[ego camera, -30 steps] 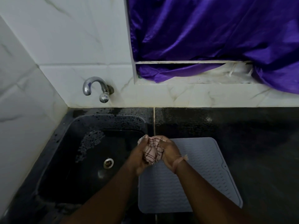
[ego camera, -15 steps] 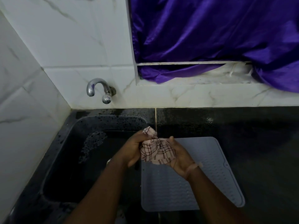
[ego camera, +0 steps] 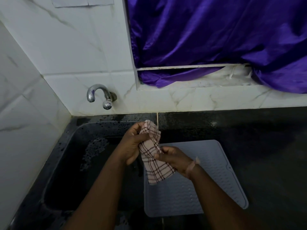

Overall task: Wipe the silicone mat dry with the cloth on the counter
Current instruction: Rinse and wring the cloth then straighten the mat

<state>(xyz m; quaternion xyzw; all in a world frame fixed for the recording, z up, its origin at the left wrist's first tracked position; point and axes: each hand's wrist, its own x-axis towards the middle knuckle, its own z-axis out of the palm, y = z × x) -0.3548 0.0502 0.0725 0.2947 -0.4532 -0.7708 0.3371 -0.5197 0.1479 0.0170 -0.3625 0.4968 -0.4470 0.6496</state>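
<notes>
Checked cloth (ego camera: 155, 161) gripped in curled fingers of left hand (ego camera: 132, 145) and right hand (ego camera: 174, 159), above grey silicone mat (ego camera: 216, 180).

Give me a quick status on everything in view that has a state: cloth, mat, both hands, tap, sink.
cloth: off the counter, held up between both hands, partly unrolled
silicone mat: flat on the counter, right of the sink
left hand: grips the cloth's upper part
right hand: pinches the cloth's middle
tap: no water running
sink: rim spotted with droplets
</notes>
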